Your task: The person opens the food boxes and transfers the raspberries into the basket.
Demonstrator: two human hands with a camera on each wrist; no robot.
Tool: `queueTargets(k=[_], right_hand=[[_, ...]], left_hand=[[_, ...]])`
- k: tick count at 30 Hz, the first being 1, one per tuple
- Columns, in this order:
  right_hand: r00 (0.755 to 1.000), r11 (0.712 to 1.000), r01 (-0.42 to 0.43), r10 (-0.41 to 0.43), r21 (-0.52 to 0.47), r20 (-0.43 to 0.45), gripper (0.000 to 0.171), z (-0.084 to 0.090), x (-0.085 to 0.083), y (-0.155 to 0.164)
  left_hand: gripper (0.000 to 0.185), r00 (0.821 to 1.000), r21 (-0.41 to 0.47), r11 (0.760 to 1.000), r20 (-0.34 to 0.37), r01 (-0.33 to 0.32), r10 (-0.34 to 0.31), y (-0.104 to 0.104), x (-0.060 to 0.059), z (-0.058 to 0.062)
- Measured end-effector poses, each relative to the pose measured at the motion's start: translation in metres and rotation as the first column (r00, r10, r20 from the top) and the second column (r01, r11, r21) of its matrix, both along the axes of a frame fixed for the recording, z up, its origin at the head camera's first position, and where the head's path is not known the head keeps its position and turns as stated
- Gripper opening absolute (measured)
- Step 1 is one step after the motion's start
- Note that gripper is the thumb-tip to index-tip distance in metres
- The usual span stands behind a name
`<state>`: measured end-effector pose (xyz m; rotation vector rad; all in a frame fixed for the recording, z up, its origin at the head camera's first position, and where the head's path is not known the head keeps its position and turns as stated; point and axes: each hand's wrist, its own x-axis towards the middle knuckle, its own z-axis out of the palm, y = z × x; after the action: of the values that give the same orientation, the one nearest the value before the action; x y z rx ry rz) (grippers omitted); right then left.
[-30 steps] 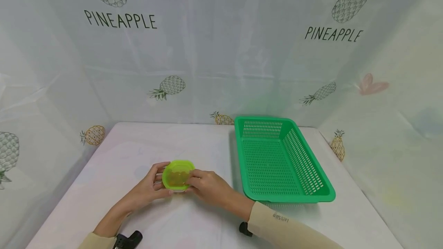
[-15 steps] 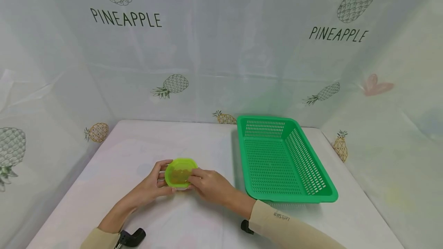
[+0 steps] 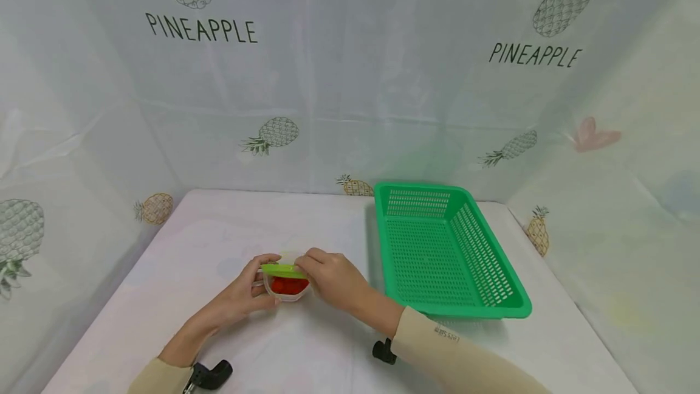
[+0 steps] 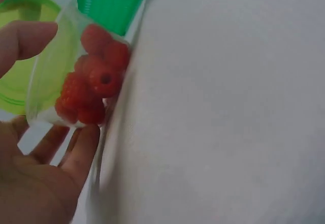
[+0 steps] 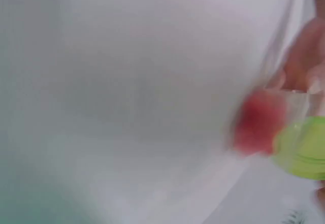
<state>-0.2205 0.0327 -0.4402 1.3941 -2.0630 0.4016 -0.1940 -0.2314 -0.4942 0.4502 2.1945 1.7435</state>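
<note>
A small clear plastic cup (image 3: 287, 287) full of red raspberries (image 4: 94, 82) sits between both hands on the white table (image 3: 328, 345). Its lime green lid (image 3: 283, 270) lies flat on top. My left hand (image 3: 248, 287) grips the cup from the left, thumb over the rim and fingers beneath. My right hand (image 3: 328, 278) pinches the lid's right edge. In the left wrist view the lid (image 4: 18, 56) and my thumb show beside the cup. The right wrist view is blurred; the berries (image 5: 256, 125) and the lid (image 5: 302, 145) show at its right edge.
An empty green perforated basket (image 3: 445, 251) stands on the table right of my hands. White sheets printed with pineapples wall in the back and both sides. Black wrist-camera mounts (image 3: 210, 374) show at the near edge.
The cup has been turned from tilted toward me, lid facing the camera, to upright, so the berries show from the side. Both hands kept their hold.
</note>
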Motion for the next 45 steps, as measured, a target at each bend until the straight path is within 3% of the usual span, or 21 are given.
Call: queueTargets(k=[5, 10, 17, 24, 31, 36, 45], right_hand=[[1.000, 0.999, 0.002, -0.002, 0.042, 0.003, 0.011, 0.005, 0.005, 0.001], [0.990, 0.996, 0.083, -0.088, 0.044, 0.109, 0.012, 0.011, 0.008, 0.006], [0.970, 0.990, 0.139, -0.140, 0.020, 0.198, 0.014, 0.018, 0.001, 0.012], [0.945, 0.983, 0.154, -0.115, -0.105, 0.305, 0.012, 0.020, -0.001, 0.010], [0.908, 0.940, 0.246, -0.138, -0.237, 0.396, 0.008, 0.026, -0.004, 0.008], [0.849, 0.887, 0.316, -0.106, -0.337, 0.518, 0.009, 0.029, -0.008, 0.003], [0.704, 0.769, 0.470, -0.031, -0.433, 0.710, 0.012, 0.028, -0.015, -0.005]], left_hand=[[0.092, 1.000, 0.005, 1.000, 0.013, -0.001, 0.001, -0.001, 0.001, -0.005], [0.099, 1.000, 0.019, 1.000, 0.013, -0.017, 0.017, -0.001, 0.000, -0.002], [0.099, 0.998, 0.020, 0.998, 0.024, -0.061, 0.060, 0.002, -0.002, 0.002], [0.101, 0.995, 0.004, 0.996, 0.040, -0.093, 0.093, 0.004, -0.002, 0.004], [0.102, 0.990, -0.039, 0.990, 0.034, -0.136, 0.138, 0.003, -0.003, 0.007], [0.101, 0.989, -0.043, 0.988, 0.030, -0.146, 0.147, 0.002, -0.002, 0.008], [0.101, 0.986, -0.055, 0.985, 0.033, -0.161, 0.163, -0.001, 0.000, 0.011]])
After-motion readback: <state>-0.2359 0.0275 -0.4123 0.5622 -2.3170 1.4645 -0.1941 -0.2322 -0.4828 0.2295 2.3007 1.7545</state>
